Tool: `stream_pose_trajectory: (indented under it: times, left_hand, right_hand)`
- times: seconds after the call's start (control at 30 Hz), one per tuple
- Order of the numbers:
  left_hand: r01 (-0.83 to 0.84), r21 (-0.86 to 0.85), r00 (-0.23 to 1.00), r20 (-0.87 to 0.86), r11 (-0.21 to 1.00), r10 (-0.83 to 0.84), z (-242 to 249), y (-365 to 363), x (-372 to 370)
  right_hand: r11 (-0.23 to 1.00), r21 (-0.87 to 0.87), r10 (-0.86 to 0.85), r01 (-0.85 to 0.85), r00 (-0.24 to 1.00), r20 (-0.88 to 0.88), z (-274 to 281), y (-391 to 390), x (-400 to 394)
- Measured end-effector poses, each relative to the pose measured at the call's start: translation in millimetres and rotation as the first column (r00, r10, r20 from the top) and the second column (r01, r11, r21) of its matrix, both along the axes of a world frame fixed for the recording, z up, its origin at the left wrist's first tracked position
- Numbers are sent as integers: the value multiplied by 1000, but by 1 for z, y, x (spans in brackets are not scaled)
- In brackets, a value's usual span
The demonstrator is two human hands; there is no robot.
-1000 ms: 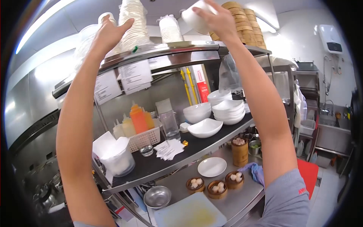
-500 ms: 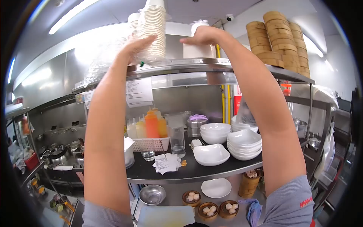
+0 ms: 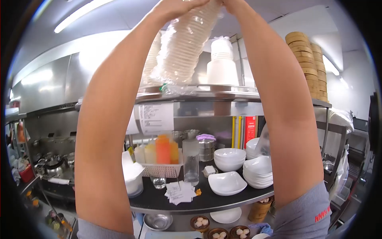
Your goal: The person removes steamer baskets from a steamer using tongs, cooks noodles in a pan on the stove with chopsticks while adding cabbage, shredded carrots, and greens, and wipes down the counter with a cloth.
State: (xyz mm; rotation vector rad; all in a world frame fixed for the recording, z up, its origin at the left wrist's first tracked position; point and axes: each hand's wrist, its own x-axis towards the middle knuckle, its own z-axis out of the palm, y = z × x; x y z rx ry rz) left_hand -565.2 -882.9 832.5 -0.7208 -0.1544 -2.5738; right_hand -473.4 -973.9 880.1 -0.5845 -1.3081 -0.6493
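Observation:
A tall stack of cups [image 3: 184,49] in a clear plastic sleeve leans to the right above the upper shelf. My left hand [image 3: 177,7] is closed on its upper part, fingers across the front. Against the stack's top right side is my right hand [image 3: 234,4], gripping there, though the frame's top edge cuts off much of it. The stack's top is out of view. Its lower end, with a green tie [image 3: 163,87], is near the shelf edge [image 3: 223,95]. Behind it, partly hidden, stands another stack of cups [image 3: 151,59].
White tubs [image 3: 221,71] and bamboo steamers [image 3: 304,59] stand on the upper shelf. Below are sauce bottles [image 3: 163,149], white bowls [image 3: 227,183], a tall clear container [image 3: 191,161] and paper slips [image 3: 181,193]. Small steamers of dumplings [image 3: 199,223] sit lower down.
The sleeved stack has gone from upright to leaning right. My right hand has moved from beside the white tubs to the stack's top, and my left hand has risen along it. The view has shifted.

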Motion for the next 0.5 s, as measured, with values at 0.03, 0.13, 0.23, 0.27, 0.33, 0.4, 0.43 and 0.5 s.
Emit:
stream_pose_trajectory:
  times: [0.03,0.13,0.23,0.27,0.33,0.4,0.43,0.5]
  left_hand:
    - [66,-117,893,-436,991,-111,22,-1,-23]
    - [77,-405,306,-860,911,-408,19,-25,-47]
    - [271,-480,18,-864,835,-502,2,-20,-53]
    - [278,-474,14,-868,836,-497,3,-19,-51]
    - [295,-538,55,-816,790,-576,6,-15,-44]
    - [338,-518,-29,-840,786,-542,7,-10,-44]
    - [319,-525,-21,-836,789,-548,6,-9,-44]
    - [302,-533,-9,-831,791,-556,5,-10,-47]
  right_hand:
    - [994,-85,77,-73,996,48,-5,-9,-4]
    - [993,-96,75,-73,997,12,0,-24,1]
    - [985,-13,172,-171,983,62,0,-19,3]
    - [987,16,161,-162,985,59,-2,-19,2]
    - [973,15,230,-230,973,25,-9,-20,-7]
    - [955,3,295,-295,955,-10,-7,-19,-8]
    - [914,11,406,-407,913,25,-1,-15,-6]
    - [859,8,510,-512,858,63,4,-12,-5]
